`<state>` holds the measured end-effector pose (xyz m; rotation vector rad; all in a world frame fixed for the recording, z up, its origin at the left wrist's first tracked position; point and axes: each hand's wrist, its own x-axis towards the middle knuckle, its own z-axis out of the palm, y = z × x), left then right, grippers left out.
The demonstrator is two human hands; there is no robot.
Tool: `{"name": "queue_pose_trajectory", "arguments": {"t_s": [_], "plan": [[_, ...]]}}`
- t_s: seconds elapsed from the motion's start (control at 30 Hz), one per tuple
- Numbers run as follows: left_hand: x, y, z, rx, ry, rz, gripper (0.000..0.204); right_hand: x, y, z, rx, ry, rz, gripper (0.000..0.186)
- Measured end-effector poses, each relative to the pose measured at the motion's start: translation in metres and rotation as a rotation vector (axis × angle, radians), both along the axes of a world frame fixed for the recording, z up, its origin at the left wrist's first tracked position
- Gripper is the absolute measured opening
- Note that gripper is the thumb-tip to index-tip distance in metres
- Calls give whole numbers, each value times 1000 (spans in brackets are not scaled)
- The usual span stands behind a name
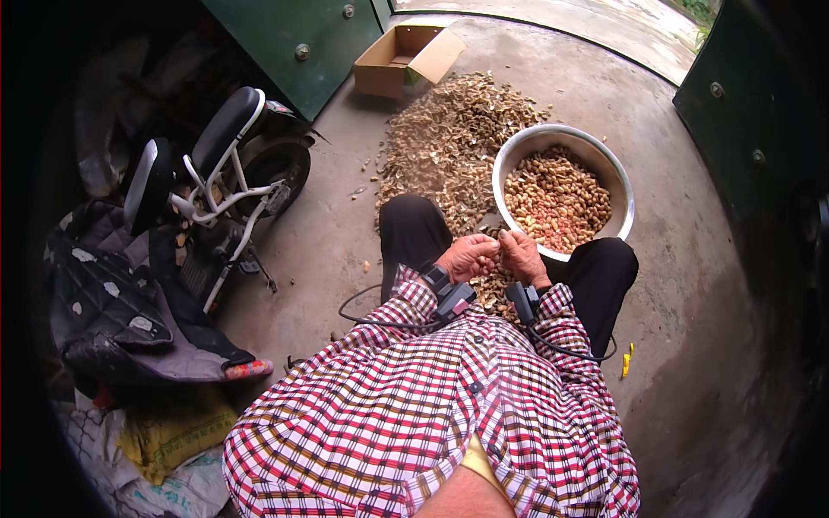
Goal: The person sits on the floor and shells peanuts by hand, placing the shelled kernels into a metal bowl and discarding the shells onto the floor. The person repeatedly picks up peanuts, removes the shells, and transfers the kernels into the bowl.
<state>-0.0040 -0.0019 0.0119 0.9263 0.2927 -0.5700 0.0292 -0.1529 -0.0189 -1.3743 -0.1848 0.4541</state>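
Note:
My left hand [466, 257] and my right hand [525, 259] meet between my knees, fingertips pinched close together around something too small to make out. Just beyond them, at the right, a wide metal basin [622, 194] holds many peanuts in their shells [553, 186] mixed with reddish kernels [557, 224]. A broad heap of broken shells [445, 138] covers the concrete floor ahead, and more shells [492, 289] lie below my hands. A dark device with a cable is strapped on each wrist.
An open cardboard box [380, 78] stands beyond the heap. A small scooter [233, 155], a quilted cover [129, 311] and yellow sacks [168, 432] are at the left. Green doors [294, 26] frame the bright doorway. A yellow object [627, 361] lies on the concrete [691, 302] at the right.

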Motion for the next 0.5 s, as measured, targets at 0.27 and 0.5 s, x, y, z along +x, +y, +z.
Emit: {"name": "queue_pose_trajectory", "arguments": {"t_s": [0.27, 0.5], "plan": [[1, -1, -7, 95, -44, -7, 16, 1, 0, 3, -65, -131, -9, 24], [1, 0, -9, 58, -39, -28, 16, 1, 0, 6, -4, -34, -42, 18]]}}
